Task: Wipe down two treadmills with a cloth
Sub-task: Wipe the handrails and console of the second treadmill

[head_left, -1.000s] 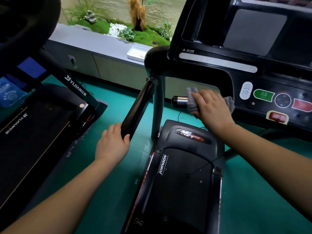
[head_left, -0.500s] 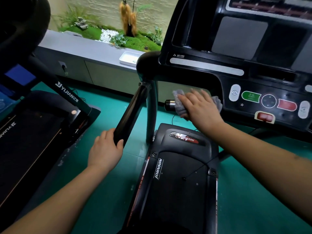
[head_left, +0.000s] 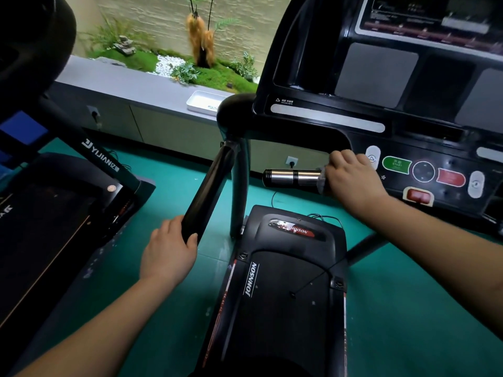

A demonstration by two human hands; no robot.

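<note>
Johnson treadmill [head_left: 285,295]: black, centre-right, "JOHNSON" on L deck rail, red badge on motor cover, console w/ green + red buttons top right. Its side handrail [head_left: 209,186] slopes down-left; chrome grip [head_left: 291,177] sticks out horiz. below console. YIJIAN treadmill [head_left: 54,213]: black, far left, apart from the 1st, green floor between. Cloth [head_left: 322,178]: grey, only a sliver seen, on grip's inner end under right hand [head_left: 351,178].

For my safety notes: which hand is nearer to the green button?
Right. The right hand holds the cloth just left of the green button; the left hand grips the black handrail, far lower left.
</note>
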